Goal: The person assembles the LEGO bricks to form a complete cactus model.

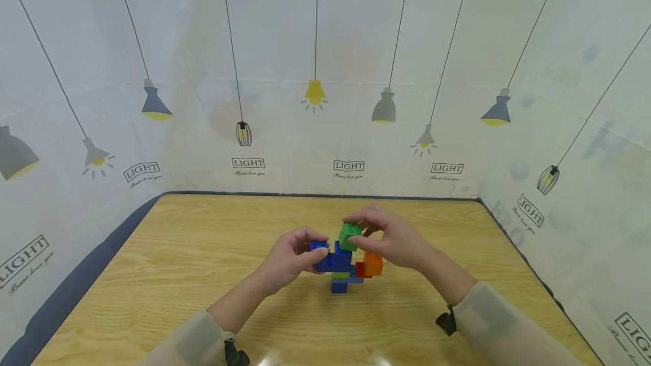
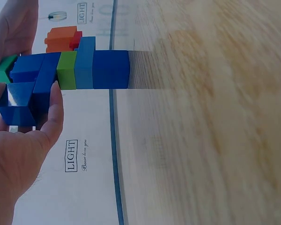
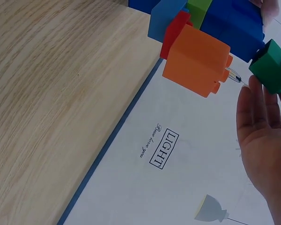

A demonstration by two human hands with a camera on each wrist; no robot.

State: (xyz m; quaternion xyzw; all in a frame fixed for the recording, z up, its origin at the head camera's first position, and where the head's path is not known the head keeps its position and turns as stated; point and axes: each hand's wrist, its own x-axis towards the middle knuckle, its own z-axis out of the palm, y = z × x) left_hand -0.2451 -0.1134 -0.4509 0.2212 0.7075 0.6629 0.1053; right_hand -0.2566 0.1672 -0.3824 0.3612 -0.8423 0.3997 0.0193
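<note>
A small tower of toy building blocks stands on the wooden table (image 1: 203, 242). At its base is a dark blue block (image 1: 339, 287), with a light blue block (image 2: 84, 63) and a lime green block (image 2: 67, 70) above. A red block (image 3: 175, 35) and an orange block (image 1: 373, 264) stick out on the right. My left hand (image 1: 291, 258) grips the dark blue blocks (image 1: 333, 261) at the upper left. With thumb and fingers, my right hand (image 1: 394, 236) pinches a green block (image 1: 350, 236), tilted at the top of the right-hand dark blue block.
Pale wall sheets (image 1: 285, 27) printed with hanging lamps and "LIGHT" labels surround the table on the back and sides. A dark blue edge (image 1: 305, 194) runs along the table's border. Dark straps (image 1: 446, 322) show at the sleeve cuffs.
</note>
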